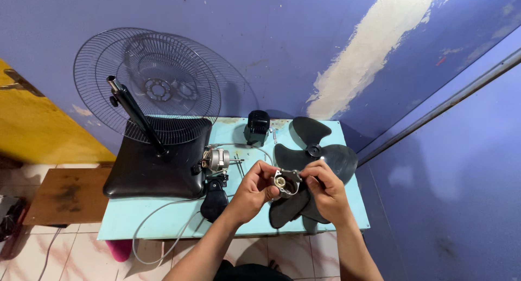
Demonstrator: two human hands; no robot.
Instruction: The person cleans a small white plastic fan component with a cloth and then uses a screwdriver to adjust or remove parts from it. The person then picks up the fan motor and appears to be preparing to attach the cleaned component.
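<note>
Currently the small metal motor part [286, 182], a round silvery housing with a dark opening at its centre, sits lower centre of the frame, lifted clear of the table [228, 221] and pinched between both hands. The left hand [254, 190] has its grip closed on the part's left side, fingers curled round the rim. The right hand [325, 187] has its grip closed on the right side, thumb and fingertips on the upper edge.

Assessment of handling: the piece is small and looks smooth, so a slip is the main risk. In my judgement the left hand should carry the weight while the right does the fine turning or probing, and the part is best kept low over the table, so that anything falling stays there and not on the tiled floor [255, 259].

Directly beneath the hands lies the black three-blade fan propeller [320, 150]. Left of the hands lies the silvery motor core [216, 159] with its shaft toward the centre, beside a black neck piece [214, 200] and a pale cable [157, 226] looping off the front edge. A black rear motor cover [257, 126] stands at the table's far edge. At upper left, the black fan base [152, 167] with its tilted pole [133, 112] carries a wire guard [157, 85] leaning on the blue wall [304, 36].
</note>
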